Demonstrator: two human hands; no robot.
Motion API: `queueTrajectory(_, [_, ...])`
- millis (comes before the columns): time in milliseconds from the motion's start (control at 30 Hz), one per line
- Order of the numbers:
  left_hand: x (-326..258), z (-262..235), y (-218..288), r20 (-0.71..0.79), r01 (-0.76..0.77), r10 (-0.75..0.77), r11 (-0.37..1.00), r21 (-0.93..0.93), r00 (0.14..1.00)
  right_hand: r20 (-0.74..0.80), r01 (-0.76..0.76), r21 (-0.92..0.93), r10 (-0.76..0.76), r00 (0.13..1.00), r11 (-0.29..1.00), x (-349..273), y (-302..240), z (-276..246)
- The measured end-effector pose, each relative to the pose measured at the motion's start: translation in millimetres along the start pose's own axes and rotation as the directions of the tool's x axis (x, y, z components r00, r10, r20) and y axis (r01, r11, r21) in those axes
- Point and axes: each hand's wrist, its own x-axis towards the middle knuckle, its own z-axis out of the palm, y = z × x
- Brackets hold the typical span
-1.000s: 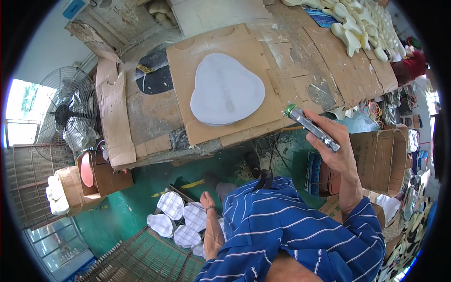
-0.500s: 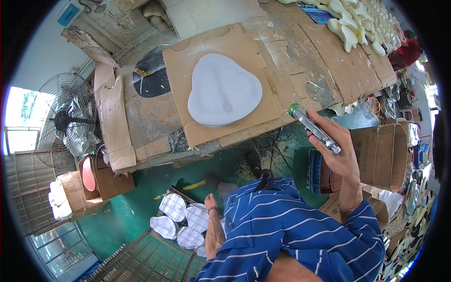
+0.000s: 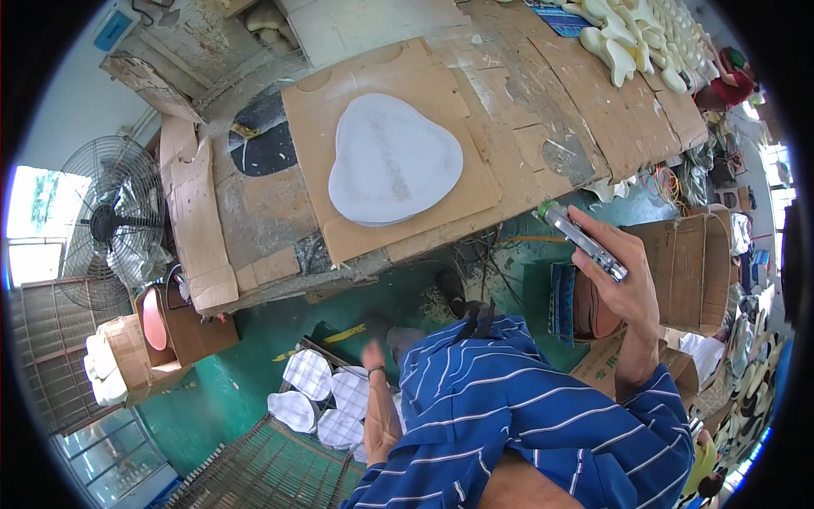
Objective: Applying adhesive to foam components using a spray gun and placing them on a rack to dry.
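So the big workbench (image 3: 585, 110) is covered in scuffed cardboard sheets, and compared with a second ago the view has slid so the white rounded pad (image 3: 394, 157) on its brown cardboard sheet (image 3: 373, 85) sits more centred. Off left there's a wire-caged fan (image 3: 114, 225). The right hand (image 3: 623, 284) has barely moved: fingers wrapped around a silver tool with a green tip (image 3: 581, 239), held up just off the bench's front edge, not touching the pad yet. The left hand (image 3: 370, 356) hangs low near checked white pieces (image 3: 326, 394), blurred, so can't tell its grip.
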Motion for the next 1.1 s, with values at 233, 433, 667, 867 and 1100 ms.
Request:
queueTrajectory(233, [-0.6, 5.0, -10.7, 0.101, 0.075, -0.084, 0.993, 0.091, 0.991, -0.065, 0.023, 0.094, -0.017, 0.998, 0.995, -7.1, -5.5, 0.7])
queueTrajectory(433, [8.1, 3.7, 7.3, 0.066, 0.012, -0.016, 0.998, 0.058, 0.998, 0.162, 0.049, 0.033, -0.054, 0.985, 0.998, -16.0, -6.5, -12.1])
queueTrajectory(667, [34.0, 5.2, 96.4, -0.096, -0.364, 0.353, 0.916, -0.166, 0.931, 0.142, 0.034, 0.115, -0.050, 0.989, 0.993, -20.5, -5.9, -8.4])
queueTrajectory(867, [53.5, 0.9, 246.9, -0.213, -0.587, 0.547, 0.761, -0.277, 0.809, 0.096, -0.011, 0.125, -0.001, 0.995, 0.992, -25.5, -4.5, -4.5])
queueTrajectory(1100, [95.2, 7.9, 353.3, -0.417, -0.656, 0.594, 0.755, -0.007, 0.688, 0.113, -0.045, 0.071, 0.036, 0.993, 0.997, -43.1, -7.6, -20.1])
